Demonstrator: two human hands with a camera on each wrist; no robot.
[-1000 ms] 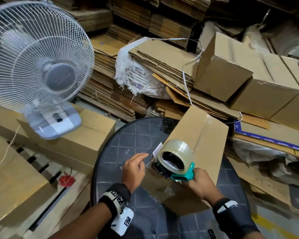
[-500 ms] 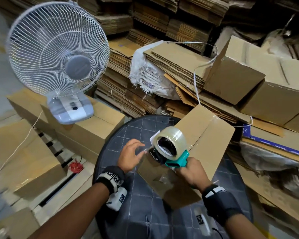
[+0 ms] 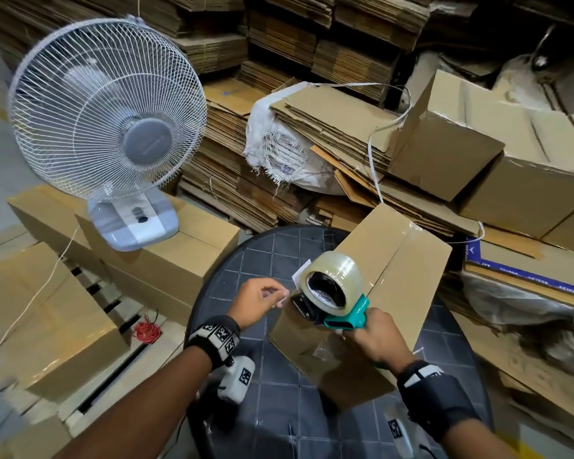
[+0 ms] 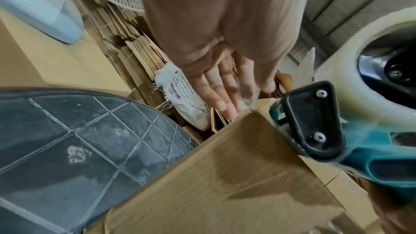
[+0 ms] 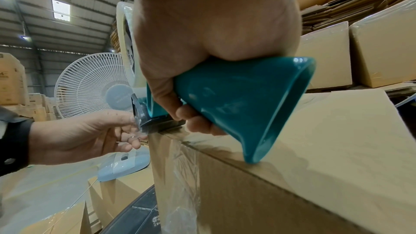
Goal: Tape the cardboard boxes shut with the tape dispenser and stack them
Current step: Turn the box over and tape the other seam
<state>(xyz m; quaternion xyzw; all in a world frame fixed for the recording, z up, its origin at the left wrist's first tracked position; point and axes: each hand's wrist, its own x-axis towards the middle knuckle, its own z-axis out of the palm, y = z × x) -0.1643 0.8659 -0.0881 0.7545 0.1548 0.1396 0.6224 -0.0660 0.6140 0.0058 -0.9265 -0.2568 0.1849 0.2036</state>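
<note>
A brown cardboard box lies tilted on the round black table, with clear tape along its top seam and down its near side. My right hand grips the teal handle of the tape dispenser, whose front end rests at the box's near top edge. The clear tape roll sits on top of it. My left hand is just left of the dispenser's front and pinches the loose clear tape end between thumb and fingers. In the left wrist view the dispenser sits on the box corner.
A white fan stands on cardboard boxes left of the table. Taped boxes are piled at the back right on flattened cardboard. Stacks of flat cardboard fill the back. A wooden pallet with a red string bundle lies at lower left.
My left hand has moved right to the dispenser's front and taken the tape end between its fingers. My right hand has kept its grip on the dispenser at the box's near edge.
</note>
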